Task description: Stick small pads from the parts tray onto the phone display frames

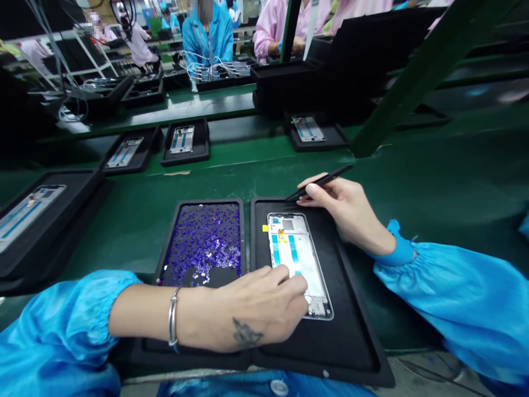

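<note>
A silver phone frame (pixel 312 264) with blue strips and a yellow tab lies in a black foam tray (pixel 351 331). My left hand (pixel 264 309) reaches over the frame's lower left part with its fingers curled together. Its fingertips are hidden, so I cannot tell what is between them. Black tweezers (pixel 330 175) are held in my right hand (pixel 339 207), above the tray's far edge, their tips pointing left and apart from the frame. Left of this tray, a second black tray (pixel 244 231) holds many tiny purple-edged pieces (pixel 219 242), partly covered by my left forearm.
More phone frames lie in black trays at the far left (pixel 31 212), at the back (pixel 182 139) and at the back right (pixel 309 128). A green post (pixel 413 82) slants up on the right. Beyond the green bench (pixel 223 179) sit other people in blue and pink.
</note>
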